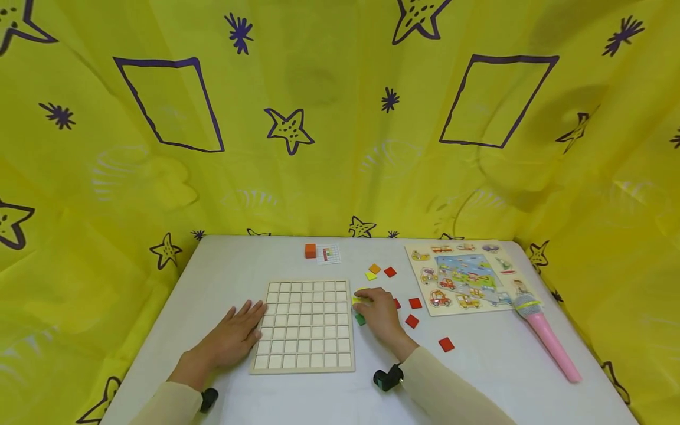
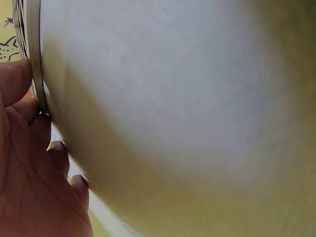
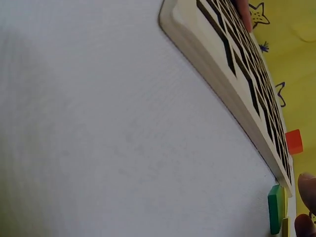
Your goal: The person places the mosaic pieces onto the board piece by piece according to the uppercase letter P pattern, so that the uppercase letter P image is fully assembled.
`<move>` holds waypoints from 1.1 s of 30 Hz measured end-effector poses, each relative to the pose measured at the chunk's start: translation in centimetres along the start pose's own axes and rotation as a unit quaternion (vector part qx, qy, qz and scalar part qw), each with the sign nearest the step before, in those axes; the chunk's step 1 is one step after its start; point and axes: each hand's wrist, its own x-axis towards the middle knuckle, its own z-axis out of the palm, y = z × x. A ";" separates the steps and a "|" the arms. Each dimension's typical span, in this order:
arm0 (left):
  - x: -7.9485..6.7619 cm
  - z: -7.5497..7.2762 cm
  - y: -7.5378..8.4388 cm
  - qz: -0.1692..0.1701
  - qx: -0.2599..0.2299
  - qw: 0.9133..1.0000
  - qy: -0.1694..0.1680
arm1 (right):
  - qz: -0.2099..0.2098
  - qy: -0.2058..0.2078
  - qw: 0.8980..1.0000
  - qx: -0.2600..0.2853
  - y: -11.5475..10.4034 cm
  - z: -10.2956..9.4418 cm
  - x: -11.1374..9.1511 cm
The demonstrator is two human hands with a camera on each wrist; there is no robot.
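A square wooden grid board [image 1: 303,370] lies flat on the white table. My left hand [image 1: 234,336] rests at its left edge, fingers extended, the fingertips at the frame; in the left wrist view the fingers [image 2: 59,158] show along the board's side. Just past the right edge, my right hand [image 1: 379,316] pinches a yellow square tile [image 1: 356,300] between thumb and forefinger. Beneath that hand lies a green tile [image 1: 360,319], which the right wrist view shows beside the board's corner. Part of a red tile [image 1: 396,303] peeks out behind the hand.
More red tiles [image 1: 415,303] are scattered to the right, with an orange tile [image 1: 375,268] and a yellow one farther back. A red cube [image 1: 310,251] and pattern card [image 1: 329,254] stand behind the board. At right lie a picture puzzle [image 1: 417,271] and a pink microphone [image 1: 555,348].
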 end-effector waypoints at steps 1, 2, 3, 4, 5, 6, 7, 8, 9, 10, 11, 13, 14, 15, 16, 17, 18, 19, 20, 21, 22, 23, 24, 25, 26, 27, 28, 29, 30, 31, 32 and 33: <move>0.0 0.0 0.0 0.000 0.002 1.000 0.000 | 0.001 0.002 1.000 -0.007 0.0 0.2 0.1; 0.0 0.0 0.0 0.000 0.002 1.000 0.001 | -0.001 0.004 1.000 -0.015 0.1 0.3 0.1; 0.0 0.0 0.0 -0.001 0.002 1.000 0.001 | -0.002 0.006 1.000 -0.022 0.0 0.4 0.2; 0.0 -0.1 0.1 -0.001 0.002 1.000 0.002 | -0.002 0.007 1.000 -0.027 0.0 0.5 0.2; 0.0 -0.1 0.1 0.000 0.003 1.000 0.003 | -0.003 0.010 0.999 -0.032 0.0 0.5 0.2; 0.0 -0.1 0.1 0.000 0.003 1.000 0.004 | -0.005 0.014 0.999 -0.039 0.0 0.4 0.2; 0.0 -0.1 0.1 0.001 0.003 1.000 0.004 | -0.004 0.018 0.999 -0.044 0.0 0.4 0.3; 0.0 -0.1 0.0 0.002 0.004 1.000 0.004 | -0.005 0.024 0.998 -0.050 0.1 0.3 0.3; 0.0 -0.1 0.0 0.003 0.004 1.000 0.003 | -0.004 0.028 0.998 -0.054 0.1 0.2 0.3; 0.0 -0.1 0.0 0.004 0.006 1.000 0.002 | -0.004 0.032 0.998 -0.058 0.1 0.2 0.3; 0.1 0.0 0.0 0.005 0.007 1.000 0.001 | -0.004 0.036 0.998 -0.060 0.1 0.1 0.3; 0.1 0.0 0.0 0.005 0.009 1.000 -0.001 | -0.003 0.038 0.997 -0.063 0.2 0.1 0.4; 0.1 0.0 0.0 0.003 0.009 1.000 -0.002 | -0.004 0.037 0.997 -0.065 0.2 0.2 0.4; 0.1 -0.1 0.0 0.002 0.009 1.000 -0.003 | -0.006 0.035 0.997 -0.067 0.2 0.3 0.5; 0.1 -0.1 0.0 0.001 0.008 1.000 -0.003 | -0.007 0.033 0.997 -0.071 0.2 0.4 0.6; 0.1 -0.1 0.0 -0.001 0.008 1.000 -0.004 | -0.007 0.033 0.997 -0.075 0.2 0.5 0.6; 0.1 -0.1 0.1 -0.002 0.007 1.000 -0.004 | -0.008 0.033 0.996 -0.079 0.2 0.6 0.6; 0.0 -0.1 0.1 -0.003 0.006 1.000 -0.005 | -0.008 0.034 0.996 -0.082 0.2 0.6 0.7; 0.0 -0.1 0.1 -0.003 0.005 1.000 -0.006 | -0.007 0.035 0.996 -0.085 0.1 0.7 0.7; 0.0 -0.1 0.1 -0.004 0.005 1.000 -0.006 | -0.005 0.036 0.995 -0.088 0.1 0.8 0.7; 0.0 -0.1 0.1 -0.004 0.005 1.000 -0.006 | -0.002 0.036 0.995 -0.088 0.0 0.8 0.7; 0.0 -0.1 0.1 -0.004 0.005 1.000 -0.006 | 0.002 0.037 0.996 -0.087 -0.1 0.7 0.7; 0.0 0.0 0.0 -0.005 0.005 1.000 -0.006 | 0.002 0.037 0.996 -0.086 -0.1 0.7 0.6; 0.0 0.0 0.0 -0.005 0.004 1.000 -0.006 | 0.005 0.037 0.996 -0.083 -0.2 0.7 0.6; 0.1 0.0 0.0 -0.005 0.004 1.000 -0.005 | 0.005 0.038 0.996 -0.079 -0.2 0.6 0.6; 0.1 0.0 0.0 -0.005 0.005 1.000 -0.005 | 0.006 0.038 0.997 -0.074 -0.3 0.5 0.5; 0.1 0.0 0.0 -0.004 0.004 1.000 -0.003 | 0.007 0.037 0.997 -0.068 -0.3 0.4 0.5; 0.1 0.1 0.0 -0.005 0.003 1.000 -0.003 | 0.007 0.037 0.997 -0.060 -0.3 0.3 0.4; 0.1 0.1 0.0 -0.004 0.003 1.000 -0.001 | 0.004 0.039 0.998 -0.054 -0.3 0.2 0.3; 0.1 0.1 -0.1 -0.002 0.003 1.000 0.001 | 0.006 0.039 0.998 -0.045 -0.4 0.1 0.3; 0.1 0.1 -0.1 0.001 0.005 1.000 0.004 | 0.004 0.039 0.999 -0.037 -0.3 0.0 0.2; 0.1 0.1 -0.1 0.003 0.006 1.000 0.007 | 0.005 0.039 0.999 -0.029 -0.3 -0.1 0.1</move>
